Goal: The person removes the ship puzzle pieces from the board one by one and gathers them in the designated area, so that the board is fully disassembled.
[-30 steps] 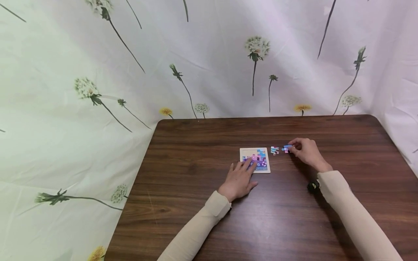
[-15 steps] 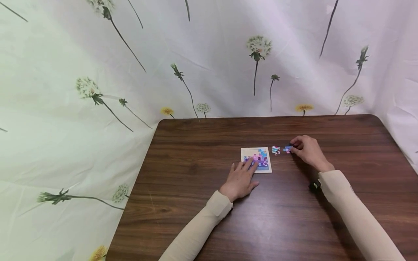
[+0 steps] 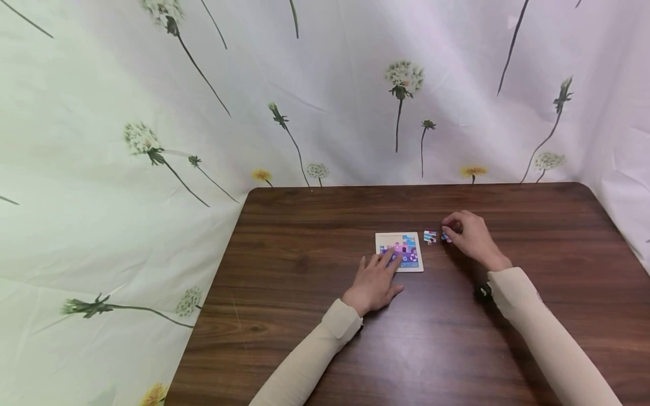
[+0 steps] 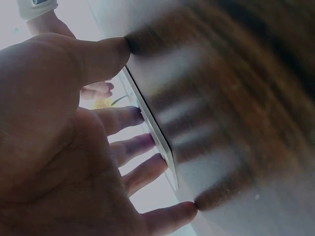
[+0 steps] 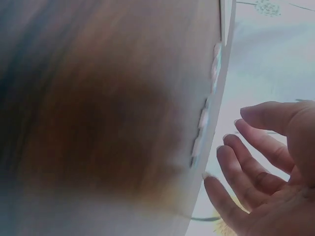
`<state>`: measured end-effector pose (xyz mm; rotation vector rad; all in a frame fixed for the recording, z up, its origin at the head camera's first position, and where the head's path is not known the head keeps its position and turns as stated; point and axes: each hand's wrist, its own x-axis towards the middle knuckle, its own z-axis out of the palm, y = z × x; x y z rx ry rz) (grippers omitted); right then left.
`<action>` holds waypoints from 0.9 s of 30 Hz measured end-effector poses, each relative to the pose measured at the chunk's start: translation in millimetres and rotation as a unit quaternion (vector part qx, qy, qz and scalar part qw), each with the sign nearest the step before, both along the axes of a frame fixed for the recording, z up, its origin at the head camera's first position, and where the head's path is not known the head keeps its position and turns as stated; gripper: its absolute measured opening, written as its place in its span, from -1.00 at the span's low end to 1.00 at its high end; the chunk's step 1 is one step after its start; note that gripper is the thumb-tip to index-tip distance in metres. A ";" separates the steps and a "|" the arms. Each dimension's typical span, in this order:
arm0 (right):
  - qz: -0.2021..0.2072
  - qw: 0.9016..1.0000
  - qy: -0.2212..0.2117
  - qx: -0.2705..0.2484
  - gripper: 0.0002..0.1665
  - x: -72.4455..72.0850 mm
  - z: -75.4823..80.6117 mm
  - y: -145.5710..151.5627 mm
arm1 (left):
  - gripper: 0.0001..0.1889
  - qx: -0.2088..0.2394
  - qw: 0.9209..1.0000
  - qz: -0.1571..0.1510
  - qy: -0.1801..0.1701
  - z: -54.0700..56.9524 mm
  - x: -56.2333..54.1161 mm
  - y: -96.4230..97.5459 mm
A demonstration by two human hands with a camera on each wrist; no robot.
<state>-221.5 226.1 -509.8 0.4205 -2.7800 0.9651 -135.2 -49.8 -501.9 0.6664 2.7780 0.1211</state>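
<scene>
Evidently steadying a framed jigsaw puzzle (image 3: 409,255) on the wooden table (image 3: 294,237) with a spread, unclasped left hand (image 3: 373,283), presumably against sliding.
Gripping nothing with the right hand (image 3: 472,237), curved with thumb and fingertips apart, just beside the outer loose piece (image 3: 446,238); noted the inner loose piece (image 3: 430,236) between that and the puzzle, likely set near for easy reach.

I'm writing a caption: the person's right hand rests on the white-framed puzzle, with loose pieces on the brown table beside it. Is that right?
Not quite: it's the left hand that rests on the white-framed puzzle, as the head view shows. The loose pieces are on the brown table beside it.
</scene>
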 end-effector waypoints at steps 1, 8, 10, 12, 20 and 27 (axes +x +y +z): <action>0.001 1.000 0.000 -0.001 -0.83 0.1 1.1 -1.9 | -0.25 0.000 1.000 0.000 0.000 0.0 0.0 0.2; 0.013 1.000 -0.008 -0.007 -0.82 -0.8 4.9 -17.3 | -0.25 -0.005 1.000 0.002 -0.001 0.6 -0.4 0.9; 0.016 1.000 -0.010 -0.012 -0.82 -0.7 5.0 -22.4 | -0.25 -0.007 1.000 0.004 -0.002 0.6 0.0 0.9; 0.019 1.000 -0.010 -0.016 -0.83 -0.1 5.3 -27.7 | -0.25 -0.006 1.000 0.005 -0.003 -0.1 0.0 1.1; 0.044 0.999 -0.022 -0.021 -0.80 -2.0 2.2 -47.5 | -0.25 0.001 1.000 0.006 -0.003 0.5 0.8 -0.1; 0.067 0.997 -0.021 -0.027 -0.79 -2.8 0.2 -59.3 | -0.24 -0.007 1.000 0.000 0.004 -0.6 0.2 0.9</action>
